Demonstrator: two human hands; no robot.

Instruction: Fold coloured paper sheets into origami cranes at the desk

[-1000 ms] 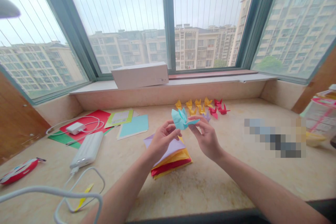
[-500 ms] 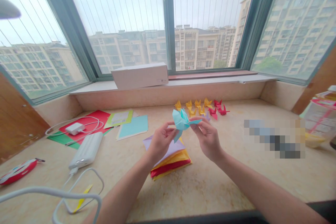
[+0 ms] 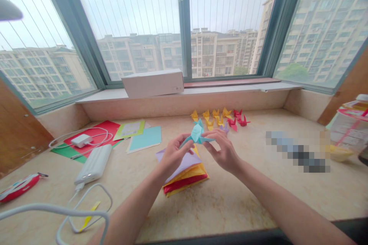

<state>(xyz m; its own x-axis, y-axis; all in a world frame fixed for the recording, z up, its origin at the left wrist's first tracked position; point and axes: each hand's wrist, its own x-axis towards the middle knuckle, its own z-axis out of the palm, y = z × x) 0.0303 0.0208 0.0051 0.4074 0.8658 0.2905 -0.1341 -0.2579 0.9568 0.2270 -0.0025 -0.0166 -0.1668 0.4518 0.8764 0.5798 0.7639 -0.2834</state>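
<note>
A light-blue folded paper figure point(image 3: 197, 133) is held up off the table point(image 3: 230, 210), appearing just past the far edge of the paper stack point(image 3: 181, 172). The left hand point(image 3: 176, 152) pinches one side of it between thumb and fingers; the right hand point(image 3: 225, 152) grips the pointed opposite side, so both hands are clamped on the one figure with a small gap between them. The stack has lilac paper on top, with yellow and red layers beneath, and its near edges fan apart.

Beyond the stack and to its right stand six yellow paper cranes point(image 3: 227, 113), with three red paper cranes point(image 3: 243, 121) at the right end of the group. A lilac folded piece point(image 3: 224, 128) is partly hidden behind the right hand. Left of the stack and farther back lies a blue sheet point(image 3: 146, 139); farther left are a red sheet point(image 3: 110, 126) and a white power bank point(image 3: 93, 164). Well behind the stack, a white box point(image 3: 153, 84) sits on the windowsill point(image 3: 224, 89).
</note>
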